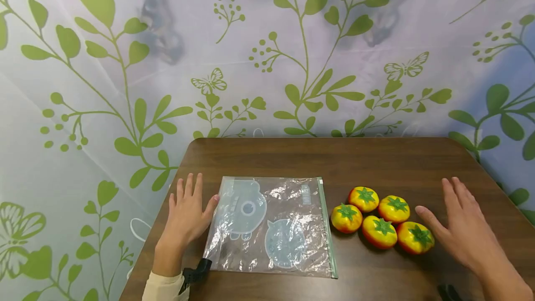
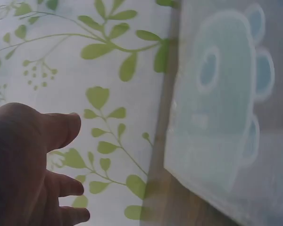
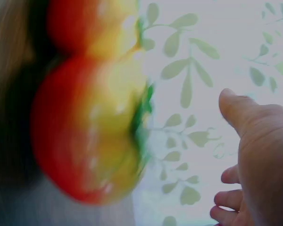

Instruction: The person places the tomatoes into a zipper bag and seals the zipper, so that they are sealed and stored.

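A clear plastic zip bag [image 1: 288, 226] with pale blue animal prints lies flat on the table, its green zip strip [image 1: 328, 226] along the right side. Beside its left edge is my left hand [image 1: 188, 215], fingers spread and holding nothing, the thumb tip overlapping the bag's edge in the head view. Several red-and-yellow toy tomatoes [image 1: 383, 232] with green leaf tops sit clustered right of the bag. My right hand [image 1: 464, 226] is just right of the cluster, fingers extended, nothing in it. In the right wrist view, one tomato [image 3: 85, 136] looms large, left of the thumb.
The brown wooden table [image 1: 267, 157] has rounded far corners. Right behind it hangs a pale curtain [image 1: 234, 50] printed with green leaves and butterflies. Black straps [image 1: 196, 273] sit at the wrists.
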`<state>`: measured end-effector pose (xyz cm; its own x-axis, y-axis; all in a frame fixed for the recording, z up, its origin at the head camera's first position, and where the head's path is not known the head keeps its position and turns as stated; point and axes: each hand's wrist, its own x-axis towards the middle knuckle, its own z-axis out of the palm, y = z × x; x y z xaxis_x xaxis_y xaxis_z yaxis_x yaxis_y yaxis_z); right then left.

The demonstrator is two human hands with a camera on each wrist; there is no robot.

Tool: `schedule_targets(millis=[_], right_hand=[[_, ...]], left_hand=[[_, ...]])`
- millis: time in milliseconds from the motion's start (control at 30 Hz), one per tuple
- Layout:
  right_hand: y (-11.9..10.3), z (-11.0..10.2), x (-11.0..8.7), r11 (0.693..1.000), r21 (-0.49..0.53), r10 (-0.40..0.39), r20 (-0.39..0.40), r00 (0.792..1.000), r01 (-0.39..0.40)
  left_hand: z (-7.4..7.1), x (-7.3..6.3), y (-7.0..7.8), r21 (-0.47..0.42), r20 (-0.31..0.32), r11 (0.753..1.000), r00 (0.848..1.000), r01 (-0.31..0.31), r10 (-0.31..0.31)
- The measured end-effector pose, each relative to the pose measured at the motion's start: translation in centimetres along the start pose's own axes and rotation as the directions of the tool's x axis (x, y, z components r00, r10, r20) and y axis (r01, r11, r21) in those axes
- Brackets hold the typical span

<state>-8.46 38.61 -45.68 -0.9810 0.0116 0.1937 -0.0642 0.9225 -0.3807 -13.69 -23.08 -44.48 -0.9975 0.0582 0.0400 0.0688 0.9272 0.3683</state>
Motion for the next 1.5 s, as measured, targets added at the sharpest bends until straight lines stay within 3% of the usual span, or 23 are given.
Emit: schedule_targets(millis=[200, 500, 700, 800, 967, 1500], right_hand=[[-2.5, -0.4, -1.8, 0.995, 0.079, 0.064, 0.025, 0.998, -0.066], [-5.2, -0.6, -3.5, 0.986, 0.154, 0.066, 0.012, 0.998, -0.067], [-7.0, -1.1, -3.2, 0.991, 0.133, 0.034, -0.017, 0.999, -0.032], [-8.0, -1.5, -2.7, 0.991, 0.133, 0.012, -0.042, 0.999, -0.006], [-9.6, -2.3, -1.2, 0.993, 0.115, -0.006, 0.001, 1.0, 0.006], [-14.7, -2.6, 3.4, 0.984, 0.082, -0.168, 0.089, 0.982, 0.161]], left_hand=[[-0.5, -2.4, 1.6, -0.083, 0.002, 0.996, 1.0, 0.006, -0.006], [-1.4, -5.3, 4.1, -0.241, 0.003, 0.971, 1.0, -0.002, 0.003], [-2.4, -6.6, 5.8, -0.239, -0.074, 0.97, 0.997, -0.051, 0.034], [-2.9, -6.9, 6.8, -0.232, -0.13, 0.967, 0.989, -0.101, 0.072], [-3.6, -6.9, 8.3, -0.225, -0.195, 0.962, 0.974, -0.157, 0.114], [-3.1, -5.9, 10.4, -0.168, -0.166, 0.98, 0.983, -0.109, 0.081]])
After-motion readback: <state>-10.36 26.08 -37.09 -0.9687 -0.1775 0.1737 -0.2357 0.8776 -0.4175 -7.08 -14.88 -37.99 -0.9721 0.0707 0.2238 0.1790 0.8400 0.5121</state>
